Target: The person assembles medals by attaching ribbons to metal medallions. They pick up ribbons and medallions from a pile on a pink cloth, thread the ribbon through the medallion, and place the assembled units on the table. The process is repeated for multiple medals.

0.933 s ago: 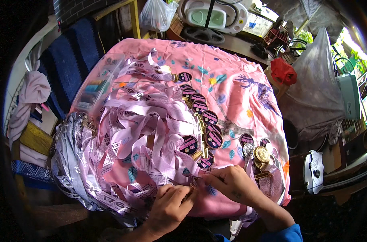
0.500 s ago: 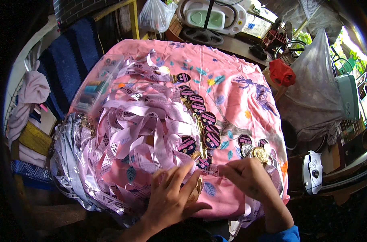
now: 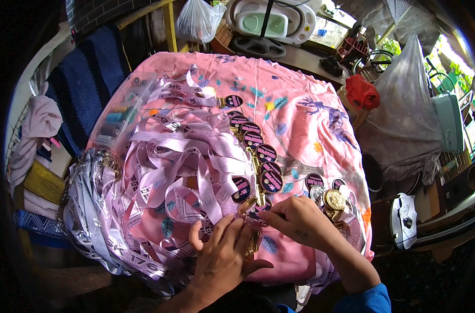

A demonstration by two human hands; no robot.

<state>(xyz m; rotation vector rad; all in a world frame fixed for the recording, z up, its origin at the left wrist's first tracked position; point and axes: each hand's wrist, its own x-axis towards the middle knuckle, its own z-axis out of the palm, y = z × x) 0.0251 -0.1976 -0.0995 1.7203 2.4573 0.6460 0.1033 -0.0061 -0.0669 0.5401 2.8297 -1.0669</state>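
My left hand lies palm down at the near edge of the ribbon pile, fingers stretched out over a lilac ribbon end and thumb apart. A gold medal lies partly hidden beside its fingers. My right hand is closed in a pinch just right of those fingertips; what it grips is too small to tell. Lilac printed ribbons lie in a loose heap across the left of the table. Along their right side runs a row of medals with round black and pink faces and gold rims.
More medals, including a gold one, lie by the table's right edge. A clear box with thread spools stands at the left. Pale ribbons hang over the left edge. The pink flowered tablecloth has wrinkles.
My right hand has moved left and slightly up, its fingertips now close to the left hand's. The left hand has stayed nearly in place, its index finger side spread wider.
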